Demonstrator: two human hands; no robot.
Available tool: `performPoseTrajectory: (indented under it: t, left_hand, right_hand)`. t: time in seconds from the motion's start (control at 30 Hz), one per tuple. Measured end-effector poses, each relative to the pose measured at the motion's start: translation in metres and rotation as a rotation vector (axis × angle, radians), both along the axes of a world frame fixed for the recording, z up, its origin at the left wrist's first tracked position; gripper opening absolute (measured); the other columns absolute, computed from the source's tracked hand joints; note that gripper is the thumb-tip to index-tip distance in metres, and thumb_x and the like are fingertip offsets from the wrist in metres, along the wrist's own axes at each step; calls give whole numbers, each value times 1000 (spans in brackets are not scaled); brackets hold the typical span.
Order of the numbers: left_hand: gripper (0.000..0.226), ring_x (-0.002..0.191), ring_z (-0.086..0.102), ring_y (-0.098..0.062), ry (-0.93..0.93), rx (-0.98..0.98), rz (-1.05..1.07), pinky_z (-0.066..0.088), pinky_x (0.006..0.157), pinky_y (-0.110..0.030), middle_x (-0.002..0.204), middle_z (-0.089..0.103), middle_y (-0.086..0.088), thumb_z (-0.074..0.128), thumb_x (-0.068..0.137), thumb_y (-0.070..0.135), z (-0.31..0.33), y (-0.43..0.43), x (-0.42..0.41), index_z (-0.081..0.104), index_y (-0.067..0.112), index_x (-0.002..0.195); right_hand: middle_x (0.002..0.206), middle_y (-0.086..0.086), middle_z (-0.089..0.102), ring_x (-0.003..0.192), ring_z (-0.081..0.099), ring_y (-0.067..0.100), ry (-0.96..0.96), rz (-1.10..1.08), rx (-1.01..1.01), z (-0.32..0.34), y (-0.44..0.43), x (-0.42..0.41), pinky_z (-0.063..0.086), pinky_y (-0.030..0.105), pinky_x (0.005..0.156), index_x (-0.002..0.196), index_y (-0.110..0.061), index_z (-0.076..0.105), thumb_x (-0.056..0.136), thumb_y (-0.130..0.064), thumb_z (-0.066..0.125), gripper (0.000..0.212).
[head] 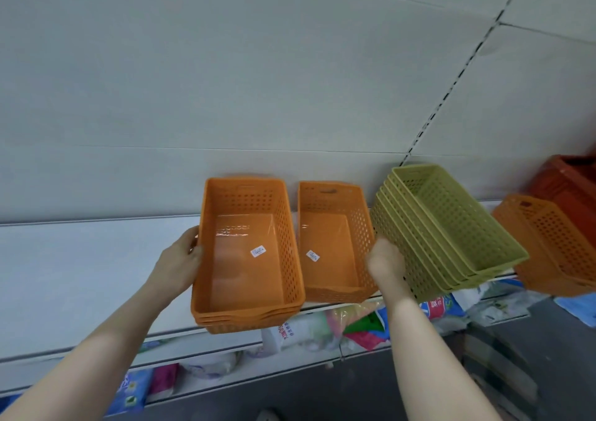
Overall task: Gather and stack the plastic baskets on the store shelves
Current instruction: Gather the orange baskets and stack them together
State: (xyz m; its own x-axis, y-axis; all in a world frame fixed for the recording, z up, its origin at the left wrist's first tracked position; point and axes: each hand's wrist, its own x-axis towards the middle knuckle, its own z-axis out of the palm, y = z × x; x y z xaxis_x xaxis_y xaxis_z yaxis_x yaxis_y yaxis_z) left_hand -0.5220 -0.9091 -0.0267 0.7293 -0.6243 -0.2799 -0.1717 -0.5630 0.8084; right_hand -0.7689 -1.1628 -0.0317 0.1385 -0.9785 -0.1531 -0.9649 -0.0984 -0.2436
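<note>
A stack of three orange perforated baskets (248,259) hangs over the front edge of the white shelf (80,259). My left hand (179,261) grips its left wall. To its right a single orange basket (332,246) sits on the shelf with a price sticker inside. Further right, a stack of several green baskets (451,227) is tilted, and my right hand (385,261) holds its near left corner. Another orange basket (554,243) lies at the far right.
A dark red container (571,182) stands behind the far-right orange basket. Lower shelves (290,349) hold packaged goods in plastic bags. The back wall is plain grey panel with a slotted upright (451,91). The shelf's left part is bare.
</note>
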Motion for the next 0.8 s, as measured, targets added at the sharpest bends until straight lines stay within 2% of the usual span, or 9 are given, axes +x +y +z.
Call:
performPoseTrajectory:
  t: [0.17, 0.27, 0.37, 0.47, 0.57, 0.63, 0.7, 0.73, 0.8]
  left_hand:
    - [36, 94, 67, -27, 173, -85, 45, 57, 85, -48, 107, 70, -5, 45, 99, 33, 4, 15, 6, 53, 29, 134]
    - [33, 93, 66, -20, 262, -114, 43, 57, 74, -38, 105, 68, -2, 43, 101, 31, 7, 18, 4, 52, 33, 132]
    - [27, 90, 62, -9, 342, -162, 36, 50, 60, -28, 102, 65, 7, 42, 102, 33, 16, 21, -1, 48, 41, 127]
    - [31, 93, 63, -11, 377, -181, 27, 51, 62, -29, 107, 67, 3, 43, 102, 34, 18, 26, -2, 48, 38, 132]
    - [32, 95, 65, -12, 442, -204, 44, 54, 71, -34, 109, 70, 3, 47, 100, 36, 20, 33, -2, 54, 35, 131]
    - [24, 98, 65, -13, 459, -209, 15, 54, 79, -38, 116, 68, 2, 44, 100, 41, 22, 37, -2, 63, 42, 114]
    - [33, 101, 64, -15, 459, -213, -25, 56, 79, -38, 120, 66, 1, 35, 101, 47, 25, 41, -1, 67, 47, 98]
    - [36, 105, 63, -17, 462, -212, -35, 56, 76, -36, 125, 64, -1, 31, 101, 51, 24, 42, 1, 66, 45, 105]
    - [50, 113, 61, -21, 457, -210, -39, 57, 74, -34, 137, 58, -3, 27, 98, 60, 22, 45, 4, 55, 35, 132]
  right_hand:
    - [106, 21, 70, 100, 66, 38, -30, 157, -349, 43, 23, 4, 47, 42, 79, 122, -15, 54, 95, 0, 34, 37]
    - [108, 27, 69, 101, 65, 43, -49, 154, -445, 90, 31, 3, 46, 43, 81, 130, -18, 52, 96, -5, 39, 39]
    - [111, 33, 64, 105, 59, 51, -189, 105, -469, 132, 47, 3, 46, 49, 88, 132, -19, 53, 97, -17, 46, 36]
    - [113, 32, 65, 107, 59, 51, -327, 128, -424, 154, 67, 18, 46, 49, 89, 124, -14, 60, 96, -19, 51, 30]
    - [112, 21, 71, 105, 64, 41, -437, 232, -292, 140, 94, 45, 49, 42, 87, 117, -11, 66, 93, -17, 54, 27]
    - [108, 13, 73, 97, 69, 35, -484, 261, -166, 116, 110, 61, 54, 41, 83, 113, -15, 65, 92, -21, 53, 25]
    - [105, 10, 73, 93, 69, 33, -416, 251, -88, 92, 123, 71, 55, 40, 79, 113, -20, 62, 93, -25, 48, 25]
    - [105, 10, 72, 93, 67, 34, -339, 245, -85, 82, 128, 73, 53, 37, 77, 115, -20, 61, 95, -25, 45, 26]
    - [107, 13, 70, 92, 63, 35, -212, 248, -98, 70, 138, 76, 43, 34, 71, 119, -18, 57, 98, -21, 40, 27]
